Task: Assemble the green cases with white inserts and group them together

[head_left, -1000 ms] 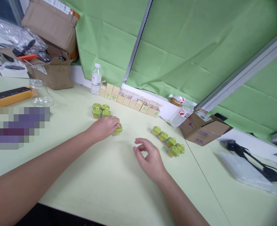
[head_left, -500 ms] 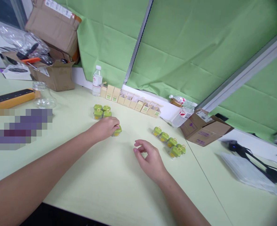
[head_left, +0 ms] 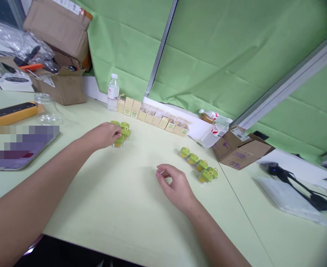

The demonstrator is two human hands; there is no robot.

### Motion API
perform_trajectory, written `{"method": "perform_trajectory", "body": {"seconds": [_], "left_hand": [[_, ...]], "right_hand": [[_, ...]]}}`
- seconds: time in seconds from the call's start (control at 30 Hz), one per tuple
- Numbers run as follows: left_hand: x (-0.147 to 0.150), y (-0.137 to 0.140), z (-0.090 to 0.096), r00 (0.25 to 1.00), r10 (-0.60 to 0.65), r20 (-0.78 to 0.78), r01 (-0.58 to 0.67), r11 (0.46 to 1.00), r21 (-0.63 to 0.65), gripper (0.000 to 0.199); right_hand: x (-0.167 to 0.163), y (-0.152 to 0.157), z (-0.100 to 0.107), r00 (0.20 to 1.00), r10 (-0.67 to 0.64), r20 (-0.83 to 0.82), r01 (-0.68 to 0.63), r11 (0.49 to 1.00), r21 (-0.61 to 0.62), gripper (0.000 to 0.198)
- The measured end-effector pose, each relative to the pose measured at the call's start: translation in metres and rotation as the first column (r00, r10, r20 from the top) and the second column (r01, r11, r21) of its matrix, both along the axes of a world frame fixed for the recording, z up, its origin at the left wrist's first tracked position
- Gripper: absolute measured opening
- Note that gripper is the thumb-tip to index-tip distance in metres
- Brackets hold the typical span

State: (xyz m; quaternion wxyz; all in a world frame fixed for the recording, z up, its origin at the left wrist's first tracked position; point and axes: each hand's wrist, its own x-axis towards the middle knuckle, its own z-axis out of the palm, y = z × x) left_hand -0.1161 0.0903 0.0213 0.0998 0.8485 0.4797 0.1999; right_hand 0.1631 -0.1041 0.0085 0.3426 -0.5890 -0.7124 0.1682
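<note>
Pale tabletop [head_left: 119, 211]; left hand [head_left: 103, 135] pinches a green-lidded container [head_left: 119, 141]; right hand [head_left: 177, 186] half-curled.

The pale surface [head_left: 119, 207] has a thin seam running across its right part. At far left sit an open carton [head_left: 67, 87], a white box [head_left: 16, 83], an orange-sided bar [head_left: 13, 114] and a clear jar [head_left: 49, 115]. Along the far edge stand an upright bottle [head_left: 113, 94] and a row of small boxes [head_left: 151, 115]. Green-lidded containers [head_left: 126, 133] cluster left of the middle, partly hidden; five more lie to the right. Farther right are a brown box [head_left: 235, 149] and clear plastic sheets [head_left: 285, 204].
</note>
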Motion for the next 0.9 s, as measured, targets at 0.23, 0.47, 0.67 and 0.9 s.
{"method": "perform_trajectory", "body": {"seconds": [0.23,0.47,0.67,0.9], "left_hand": [[-0.022,0.004,0.010,0.966,0.123,-0.227,-0.117,0.992,0.039,0.016],[-0.031,0.003,0.012,0.884,0.395,-0.251,-0.396,0.917,0.049,0.016],[-0.029,0.010,0.004,0.893,0.443,-0.078,-0.439,0.896,0.064,0.020],[-0.014,-0.004,0.012,0.892,0.389,0.231,-0.429,0.890,0.156,0.030]], "right_hand": [[0.000,0.000,0.000,1.000,0.021,0.011,-0.021,1.000,0.002,0.016],[-0.001,-0.001,0.002,0.999,0.046,0.019,-0.046,0.999,-0.029,0.012],[-0.001,-0.001,0.002,0.998,0.059,0.028,-0.058,0.998,-0.039,0.011],[-0.001,-0.003,0.006,0.997,0.065,0.052,-0.064,0.998,-0.019,0.012]]}}
